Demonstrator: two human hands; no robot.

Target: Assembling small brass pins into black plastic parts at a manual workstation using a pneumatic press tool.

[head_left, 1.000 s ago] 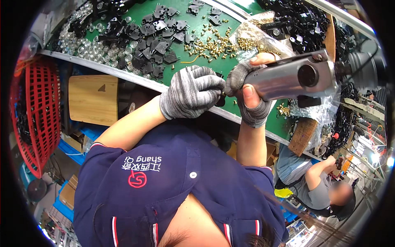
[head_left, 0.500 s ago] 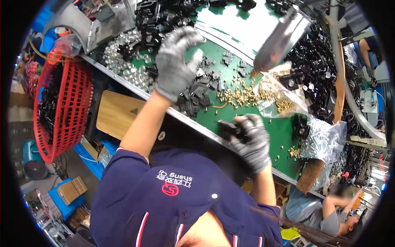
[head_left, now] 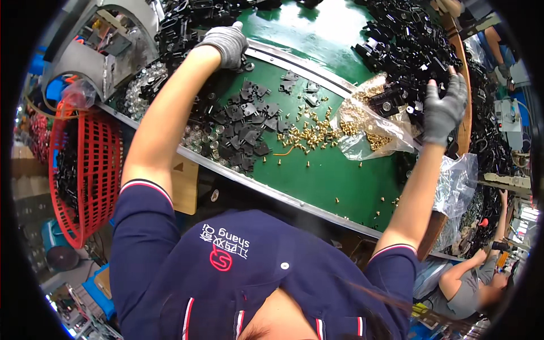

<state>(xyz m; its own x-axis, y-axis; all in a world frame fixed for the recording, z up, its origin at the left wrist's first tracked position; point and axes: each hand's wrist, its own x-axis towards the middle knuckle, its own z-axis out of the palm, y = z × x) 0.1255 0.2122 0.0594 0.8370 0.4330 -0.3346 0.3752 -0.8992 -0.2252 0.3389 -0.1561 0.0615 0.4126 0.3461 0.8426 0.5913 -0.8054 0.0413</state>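
My left hand (head_left: pixel 225 46), in a grey knit glove, reaches to the far left side of the green bench, at the heap of black plastic parts (head_left: pixel 180 35). Its fingers curl inward and are partly hidden; what they hold, if anything, I cannot make out. My right hand (head_left: pixel 446 110), gloved too, is over the black parts (head_left: pixel 411 48) piled at the right, its fingers apart and nothing visible in them. Between the hands lie flat dark plastic pieces (head_left: pixel 243 122), small brass screws (head_left: pixel 309 136) and a clear bag (head_left: pixel 377 136) with more brass screws.
A metal rail (head_left: pixel 300 65) crosses the bench (head_left: pixel 317 175). Clear round pieces (head_left: pixel 144 82) lie at the left, near a grey metal machine (head_left: pixel 85 68). A red basket (head_left: pixel 96 170) stands left of the bench. A clear bag of silver pieces (head_left: pixel 456 181) and another person (head_left: pixel 464 283) are at the right.
My left hand has moved farther away and left. My right hand has gone from the front edge to the far right; the black part it held no longer shows. The silver cylindrical tool has left view.
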